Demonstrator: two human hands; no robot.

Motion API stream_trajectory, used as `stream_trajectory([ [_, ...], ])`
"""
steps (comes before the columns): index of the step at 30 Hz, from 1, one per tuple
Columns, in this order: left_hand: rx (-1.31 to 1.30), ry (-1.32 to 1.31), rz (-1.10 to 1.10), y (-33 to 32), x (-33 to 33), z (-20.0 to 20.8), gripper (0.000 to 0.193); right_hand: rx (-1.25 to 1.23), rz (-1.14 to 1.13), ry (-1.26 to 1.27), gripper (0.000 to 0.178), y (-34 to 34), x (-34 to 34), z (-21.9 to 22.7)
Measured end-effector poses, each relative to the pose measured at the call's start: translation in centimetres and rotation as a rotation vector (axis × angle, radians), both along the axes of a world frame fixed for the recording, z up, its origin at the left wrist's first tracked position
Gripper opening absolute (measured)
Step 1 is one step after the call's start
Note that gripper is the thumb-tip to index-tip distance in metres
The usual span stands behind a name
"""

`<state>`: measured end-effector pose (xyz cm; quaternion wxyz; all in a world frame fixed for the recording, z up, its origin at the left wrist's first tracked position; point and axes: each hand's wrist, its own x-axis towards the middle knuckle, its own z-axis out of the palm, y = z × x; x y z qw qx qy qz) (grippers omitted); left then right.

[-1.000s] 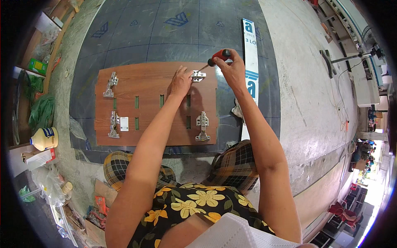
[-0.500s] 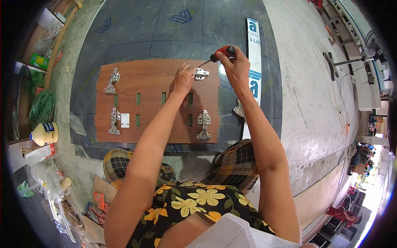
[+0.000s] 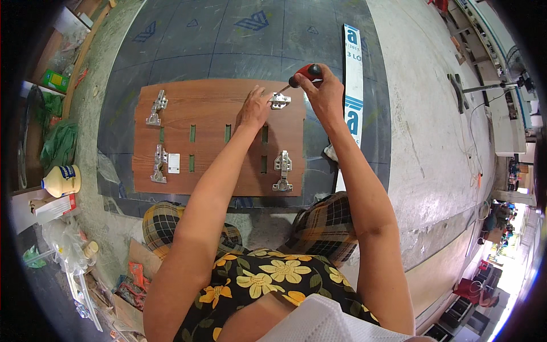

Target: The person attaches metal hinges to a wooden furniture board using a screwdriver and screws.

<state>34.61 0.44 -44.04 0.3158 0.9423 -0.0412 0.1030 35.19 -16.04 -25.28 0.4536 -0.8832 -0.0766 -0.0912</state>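
My right hand (image 3: 325,94) is closed around the red and black handle of a screwdriver (image 3: 307,73). Its shaft slants down to the left, and the tip meets the upper edge of a silver cabinet hinge (image 3: 280,101). My left hand (image 3: 254,108) rests on the brown wood-grain panel (image 3: 211,102), its fingertips pressed to that hinge's left side; any screw there is too small to make out. Three more hinges sit on the panel: upper left (image 3: 156,108), lower left (image 3: 159,164) and lower right (image 3: 282,171).
Under the panel lies a dark sheet (image 3: 188,40) on the concrete floor. A white and blue printed strip (image 3: 353,80) runs along the right. Leftward stand a pale yellow jug (image 3: 61,181) and green plastic bags (image 3: 58,142). A stand (image 3: 484,88) is at the far right.
The screwdriver's tip has come down slightly onto the hinge. Both hands keep their grip in nearly the same place, and the whole view has shifted a little.
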Motion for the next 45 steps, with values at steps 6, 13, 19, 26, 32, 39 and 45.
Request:
stream_trajectory([
  [6, -0.008, -0.067, -0.029, 0.1, 0.0, -0.1, 0.035, 0.033, 0.162, -0.001, 0.033, -0.3, 0.4, -0.3],
  [13, 0.005, -0.038, -0.023, -0.3, -0.2, 0.4, 0.034, 0.013, 0.166, 0.000, 0.034, -1.2, 0.5, -0.5],
  [19, -0.001, -0.049, -0.006, 0.2, 0.1, -0.3, 0.032, 0.059, 0.087, -0.063, 0.030, -1.7, 0.0, 1.2],
  [26, 0.044, -0.025, -0.011, 0.1, 0.5, -0.1, 0.031, -0.062, 0.143, -0.008, 0.028, -1.6, -1.3, 1.7],
  [32, -0.003, 0.013, 0.000, 0.0, 0.5, 0.1, 0.031, -0.016, 0.168, -0.012, 0.028, -1.4, -1.2, 0.5],
  [39, -0.023, -0.021, -0.005, 0.1, 0.5, -0.1, 0.031, -0.020, 0.151, -0.015, 0.028, -1.1, -1.0, 0.0],
  [45, 0.035, -0.045, -0.018, 0.9, 0.2, -0.2, 0.032, -0.001, 0.161, 0.052, 0.033, 0.0, -1.4, 0.7],
])
